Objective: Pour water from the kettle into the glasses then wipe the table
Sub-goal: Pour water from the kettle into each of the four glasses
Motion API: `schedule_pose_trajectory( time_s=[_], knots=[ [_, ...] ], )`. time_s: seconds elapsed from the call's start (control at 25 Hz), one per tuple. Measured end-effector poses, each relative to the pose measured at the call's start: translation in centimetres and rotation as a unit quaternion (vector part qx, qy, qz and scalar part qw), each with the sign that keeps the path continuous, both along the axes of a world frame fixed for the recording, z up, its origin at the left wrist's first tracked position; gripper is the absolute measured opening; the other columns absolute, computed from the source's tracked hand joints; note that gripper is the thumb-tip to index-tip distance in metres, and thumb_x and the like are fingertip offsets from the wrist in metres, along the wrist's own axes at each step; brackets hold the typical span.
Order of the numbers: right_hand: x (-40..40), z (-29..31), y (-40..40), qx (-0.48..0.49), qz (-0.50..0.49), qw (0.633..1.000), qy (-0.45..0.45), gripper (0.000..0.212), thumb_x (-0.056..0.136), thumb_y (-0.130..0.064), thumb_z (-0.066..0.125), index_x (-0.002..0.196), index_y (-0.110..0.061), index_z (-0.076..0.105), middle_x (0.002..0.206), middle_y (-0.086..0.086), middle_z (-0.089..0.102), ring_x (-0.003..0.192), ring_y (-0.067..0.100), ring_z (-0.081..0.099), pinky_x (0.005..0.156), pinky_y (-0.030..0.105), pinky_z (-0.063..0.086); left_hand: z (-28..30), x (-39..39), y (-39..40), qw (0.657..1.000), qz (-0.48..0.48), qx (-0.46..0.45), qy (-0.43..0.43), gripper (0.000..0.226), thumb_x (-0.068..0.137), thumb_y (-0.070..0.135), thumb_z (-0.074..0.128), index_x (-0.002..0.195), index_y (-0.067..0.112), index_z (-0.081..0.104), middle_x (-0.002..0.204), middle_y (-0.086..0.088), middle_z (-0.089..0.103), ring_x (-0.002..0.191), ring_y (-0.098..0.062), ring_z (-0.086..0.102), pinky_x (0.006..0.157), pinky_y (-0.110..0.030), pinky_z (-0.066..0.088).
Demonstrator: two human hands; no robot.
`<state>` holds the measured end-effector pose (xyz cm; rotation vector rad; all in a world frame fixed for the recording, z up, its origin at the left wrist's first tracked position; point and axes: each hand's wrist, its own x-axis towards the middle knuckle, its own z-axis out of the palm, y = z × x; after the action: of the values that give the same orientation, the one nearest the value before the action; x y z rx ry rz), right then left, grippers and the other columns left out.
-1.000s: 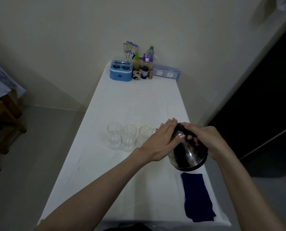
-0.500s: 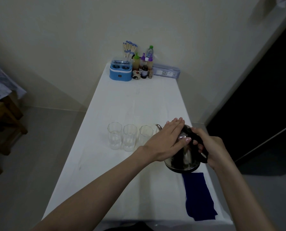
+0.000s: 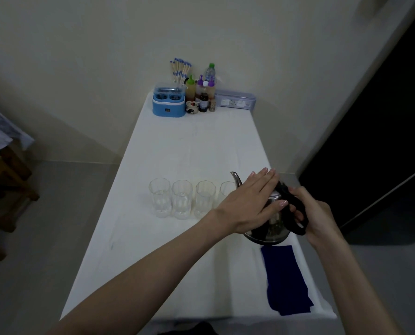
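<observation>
A steel kettle with a black handle sits near the right edge of the white table, nearly upright, spout pointing away at the far left. My right hand grips the black handle. My left hand lies flat, fingers together, on the kettle's lid. Several clear glasses stand in a row left of the kettle: the leftmost glass, a second glass, a third glass, and one more glass partly hidden behind my left hand. A dark blue cloth lies flat just in front of the kettle.
At the table's far end stand a blue appliance, sauce bottles, a cup of blue-tipped sticks, a water bottle and a long clear box. A wooden stool stands on the floor at left. A dark doorway is at right.
The kettle has tipped back from a steep pouring tilt to nearly upright and come down to the table. My left hand stayed on the lid.
</observation>
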<state>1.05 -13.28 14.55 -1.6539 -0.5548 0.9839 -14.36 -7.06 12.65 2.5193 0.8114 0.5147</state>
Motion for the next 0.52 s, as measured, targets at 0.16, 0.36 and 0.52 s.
schedule_pose_trajectory(
  time_s=[0.16, 0.36, 0.52],
  knots=[
    [1.4, 0.3, 0.5, -0.022, 0.012, 0.998, -0.055, 0.027, 0.083, -0.028, 0.073, 0.070, -0.005, 0.067, 0.056, 0.007, 0.055, 0.047, 0.014, 0.041, 0.051, 0.028, 0.035, -0.7, 1.1, -0.3, 0.999, 0.007, -0.045, -0.005, 0.067, 0.103, 0.045, 0.028, 0.155, 0.007, 0.008, 0.164, -0.007, 0.005, 0.151, -0.013, -0.003, 0.122, -0.032, -0.003],
    [2.4, 0.5, 1.6, -0.063, 0.031, 0.991, -0.116, 0.034, 0.078, -0.033, 0.076, 0.062, -0.005, 0.068, 0.055, 0.008, 0.057, 0.046, 0.014, 0.043, 0.055, 0.027, 0.037, -1.8, 2.2, -0.4, 0.995, 0.037, -0.097, -0.012, 0.069, 0.103, 0.045, 0.027, 0.155, 0.007, 0.002, 0.164, -0.007, -0.001, 0.150, -0.012, -0.008, 0.121, -0.029, -0.007],
    [2.6, 0.9, 2.4, -0.087, 0.049, 0.982, -0.161, 0.041, 0.073, -0.042, 0.078, 0.065, -0.002, 0.073, 0.058, 0.008, 0.064, 0.051, 0.017, 0.050, 0.061, 0.031, 0.043, -2.2, 2.6, -0.4, 0.987, 0.057, -0.147, -0.038, 0.068, 0.103, 0.046, 0.026, 0.156, 0.009, 0.002, 0.165, -0.005, -0.002, 0.150, -0.011, -0.008, 0.122, -0.029, -0.006]
  ],
)
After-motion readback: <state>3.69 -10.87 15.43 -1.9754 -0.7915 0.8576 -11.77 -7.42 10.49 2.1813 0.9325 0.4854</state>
